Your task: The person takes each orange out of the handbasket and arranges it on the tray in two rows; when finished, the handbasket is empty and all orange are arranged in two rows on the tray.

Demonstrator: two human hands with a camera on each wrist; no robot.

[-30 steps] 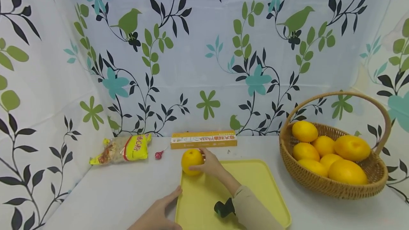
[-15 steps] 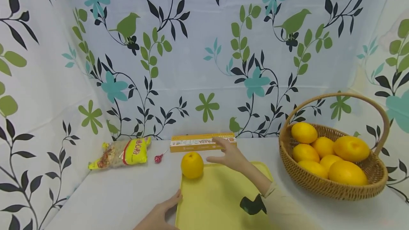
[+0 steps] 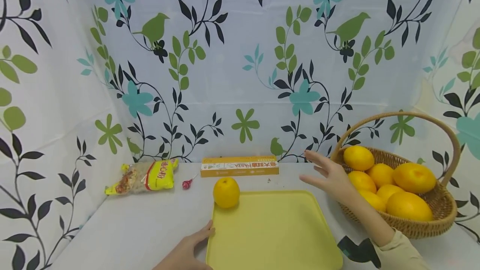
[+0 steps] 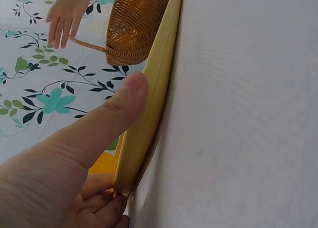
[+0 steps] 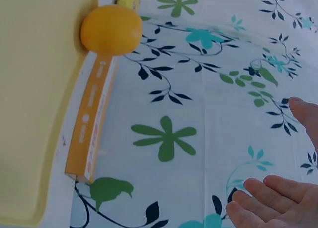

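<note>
A single orange (image 3: 226,192) sits at the far left corner of the yellow tray (image 3: 275,228). My left hand (image 3: 187,247) rests against the tray's left edge. In the left wrist view, its thumb (image 4: 117,106) lies stretched out at the tray's side wall, and its fingers (image 4: 102,203) touch the rim farther along. My right hand (image 3: 331,178) is in the air with fingers spread and nothing in it, overlapping the left rim of the wicker basket (image 3: 416,230) in the head view. Several yellow-orange fruits (image 3: 408,206) fill that basket, whose tall handle arches above them.
Behind the tray stands a long orange pasta box (image 3: 240,166). To its left are a red wrapped lollipop (image 3: 186,184) and a yellow-labelled food packet (image 3: 146,176). Leaf-patterned curtain (image 3: 240,66) encloses the white table at the back and sides.
My right hand has let go of the orange on the tray's far left corner and moved right, toward the basket. The left hand stays at the tray's edge.
</note>
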